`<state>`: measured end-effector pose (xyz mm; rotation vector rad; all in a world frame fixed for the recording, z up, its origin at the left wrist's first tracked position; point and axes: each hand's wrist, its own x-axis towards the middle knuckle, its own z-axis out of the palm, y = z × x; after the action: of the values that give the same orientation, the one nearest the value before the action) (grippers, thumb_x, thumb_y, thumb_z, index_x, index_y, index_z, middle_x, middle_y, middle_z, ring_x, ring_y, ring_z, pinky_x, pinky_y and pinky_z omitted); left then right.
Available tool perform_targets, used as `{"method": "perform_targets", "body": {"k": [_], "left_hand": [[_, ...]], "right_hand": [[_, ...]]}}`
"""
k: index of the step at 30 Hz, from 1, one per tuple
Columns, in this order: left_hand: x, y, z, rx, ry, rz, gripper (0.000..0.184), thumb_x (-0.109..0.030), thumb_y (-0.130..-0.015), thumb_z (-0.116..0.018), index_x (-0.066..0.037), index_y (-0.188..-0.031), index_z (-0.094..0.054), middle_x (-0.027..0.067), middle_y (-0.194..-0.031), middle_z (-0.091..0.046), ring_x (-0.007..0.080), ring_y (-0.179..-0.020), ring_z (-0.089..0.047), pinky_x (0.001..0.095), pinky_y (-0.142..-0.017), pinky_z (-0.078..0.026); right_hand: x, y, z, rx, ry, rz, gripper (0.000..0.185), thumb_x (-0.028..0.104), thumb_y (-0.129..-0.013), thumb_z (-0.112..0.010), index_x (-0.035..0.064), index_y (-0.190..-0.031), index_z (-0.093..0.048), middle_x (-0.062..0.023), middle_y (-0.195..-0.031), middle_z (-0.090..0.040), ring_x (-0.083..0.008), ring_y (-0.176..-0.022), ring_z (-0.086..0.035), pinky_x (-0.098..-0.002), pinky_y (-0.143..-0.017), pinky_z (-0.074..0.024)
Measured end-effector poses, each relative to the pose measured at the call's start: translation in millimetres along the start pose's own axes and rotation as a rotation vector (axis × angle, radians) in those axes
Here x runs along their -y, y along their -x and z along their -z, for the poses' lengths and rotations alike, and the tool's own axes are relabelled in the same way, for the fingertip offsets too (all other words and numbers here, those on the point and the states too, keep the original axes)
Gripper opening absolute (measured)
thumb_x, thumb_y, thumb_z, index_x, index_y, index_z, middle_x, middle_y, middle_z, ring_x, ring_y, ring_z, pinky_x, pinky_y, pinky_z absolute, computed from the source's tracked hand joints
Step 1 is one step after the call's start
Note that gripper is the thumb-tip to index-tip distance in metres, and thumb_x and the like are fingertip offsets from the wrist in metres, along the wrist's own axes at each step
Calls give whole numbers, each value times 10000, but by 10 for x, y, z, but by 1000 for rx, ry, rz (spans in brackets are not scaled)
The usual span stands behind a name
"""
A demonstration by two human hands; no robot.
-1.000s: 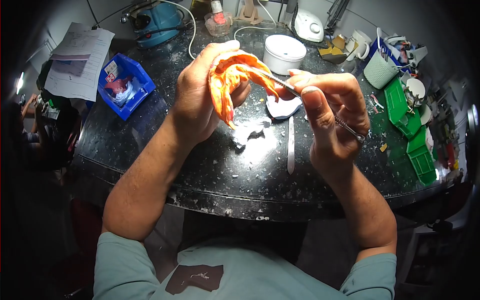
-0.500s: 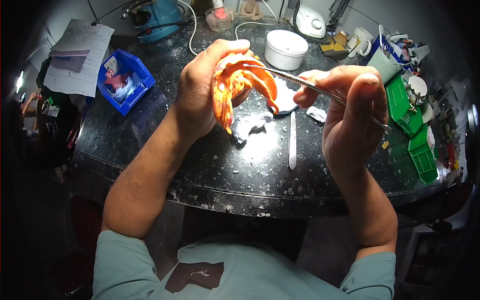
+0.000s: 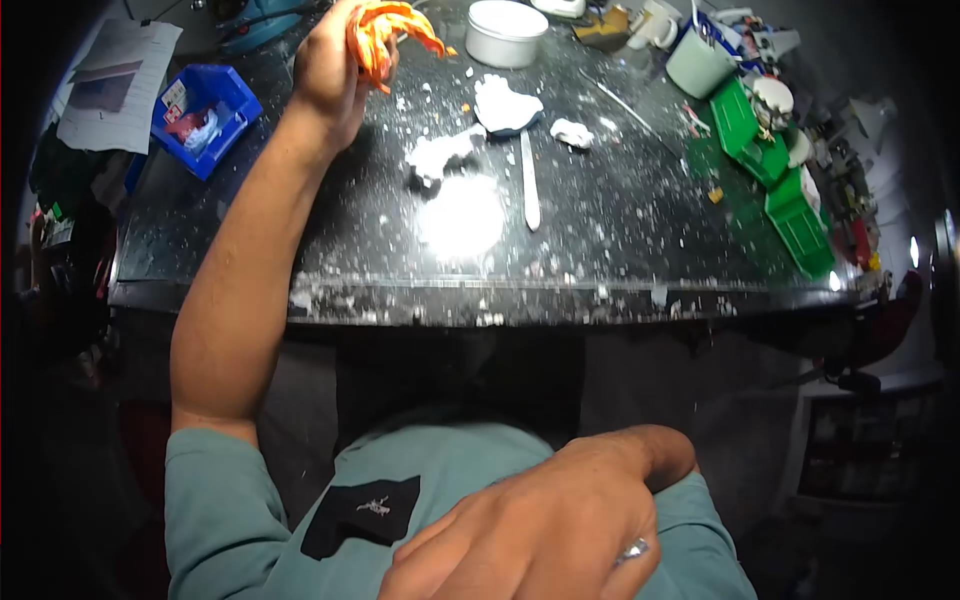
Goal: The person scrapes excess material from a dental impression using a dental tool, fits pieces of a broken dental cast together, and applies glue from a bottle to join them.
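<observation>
An orange, horseshoe-shaped dental impression [image 3: 382,35] is gripped in my left hand [image 3: 328,72], held out over the far left part of the bench at the upper edge of the view. My right hand [image 3: 545,525] is drawn back in front of my chest, knuckles toward the camera; its fingertips are cut off by the lower edge. A small silvery thing [image 3: 632,550] shows at that hand, too small to make out. A thin metal instrument [image 3: 630,108] lies on the bench. Nearer the middle are a knife-like metal tool [image 3: 530,185] and white plaster-like lumps [image 3: 507,105].
The dark bench [image 3: 380,240] is strewn with white crumbs. A white tub [image 3: 506,35] stands at the back. On the left are a blue bin [image 3: 235,100] and papers [image 3: 115,85]; on the right, green trays [image 3: 800,220] and a pale container of tools [image 3: 700,65].
My right hand has left the impression and come down to my chest; the thin metal instrument now lies on the bench. The view has tilted down. My left hand still holds the impression.
</observation>
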<state>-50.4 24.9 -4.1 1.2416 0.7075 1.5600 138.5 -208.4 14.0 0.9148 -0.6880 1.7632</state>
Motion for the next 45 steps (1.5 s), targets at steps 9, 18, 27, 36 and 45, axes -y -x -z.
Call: {"method": "perform_targets", "body": {"k": [9, 18, 27, 36, 45], "left_hand": [[161, -96, 112, -131, 76, 40, 286, -367, -891, -543, -88, -877, -607, 53, -698, -597, 155, -536, -551, 300, -499, -438], [54, 125, 91, -151, -379, -318, 487, -403, -1016, -408, 5, -851, -615, 44, -742, -595, 134, -708, -528, 282, -680, -422], [-86, -9, -5, -231, 178, 159, 407, -444, -1011, -405, -119, -835, -575, 30, -717, -589, 102, -581, -509, 254, -567, -428], [29, 134, 95, -301, 39, 196, 524, -504, -1020, -284, -118, -689, -408, 74, -569, -463, 133, -448, -371, 253, -442, -307], [-24, 173, 245, -429, 60, 278, 532, -471, -1031, -298, -68, -734, -480, 76, -694, -527, 161, -628, -542, 271, -616, -457]], "right_hand": [[696, 486, 63, 99, 1424, -1396, 305, 229, -1018, -457, 54, -1207, -619, -129, -1155, -662, -280, -995, -621, -387, -881, -483], [423, 2291, 1695, 282, 1708, -2023, 351, 199, -944, -471, 69, -1242, -601, -219, -1210, -618, -376, -1099, -603, -434, -965, -458], [537, 2281, 2115, 153, 1519, -1892, 352, 207, -946, -473, 71, -1244, -601, -217, -1210, -619, -375, -1100, -602, -434, -965, -458], [1060, 1574, 2572, -17, 1522, -1853, 353, 214, -948, -476, 73, -1246, -600, -216, -1210, -619, -374, -1101, -602, -434, -966, -458], [945, 696, 3223, -47, 1695, -1739, 354, 222, -950, -478, 75, -1248, -599, -214, -1210, -620, -372, -1102, -602, -434, -966, -457]]}}
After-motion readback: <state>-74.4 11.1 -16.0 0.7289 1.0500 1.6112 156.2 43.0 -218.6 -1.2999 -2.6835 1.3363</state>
